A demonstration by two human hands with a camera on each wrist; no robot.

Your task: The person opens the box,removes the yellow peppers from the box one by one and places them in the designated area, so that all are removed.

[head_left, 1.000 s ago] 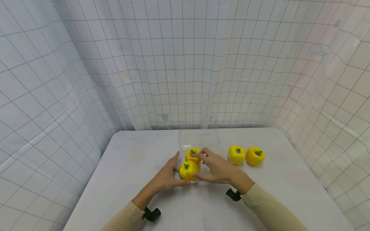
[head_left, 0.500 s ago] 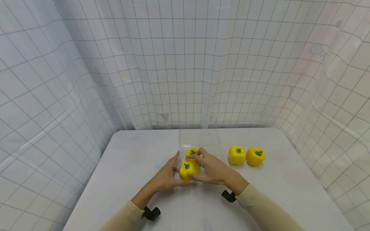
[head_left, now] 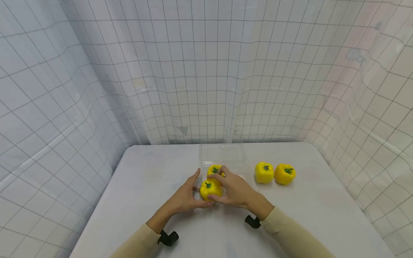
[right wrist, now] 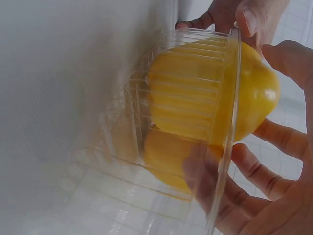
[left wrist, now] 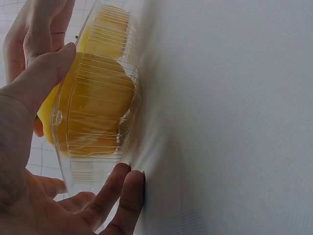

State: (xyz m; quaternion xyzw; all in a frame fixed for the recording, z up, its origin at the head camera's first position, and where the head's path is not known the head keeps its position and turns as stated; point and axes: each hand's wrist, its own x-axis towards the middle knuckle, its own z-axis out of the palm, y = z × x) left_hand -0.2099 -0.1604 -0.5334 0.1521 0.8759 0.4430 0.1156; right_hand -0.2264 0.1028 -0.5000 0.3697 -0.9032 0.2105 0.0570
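Observation:
Two yellow bell peppers lie in the left part of a clear plastic clamshell box (left wrist: 83, 171), the near bell pepper (head_left: 209, 190) in front of the far bell pepper (head_left: 213, 170). My left hand (head_left: 184, 197) spans the box's near left corner. Its thumb lies along the front rim, and its fingers, spread and fairly straight, are at the left wall. From the right, my right hand (head_left: 235, 190) grips the near pepper between thumb and bent fingers. In the right wrist view, that pepper (right wrist: 261, 93) bulges above the rim.
The box's lid (head_left: 222, 154) lies folded back behind it. To the right on the white table (head_left: 155, 172) stand two more yellow bell peppers, one bell pepper (head_left: 264, 172) beside the other bell pepper (head_left: 285, 174). A grid-patterned white curtain (head_left: 206, 89) surrounds the table.
My right hand has shifted a little left, its thumb and fingers closing in on the near pepper. My left hand and the peppers stay almost where they were.

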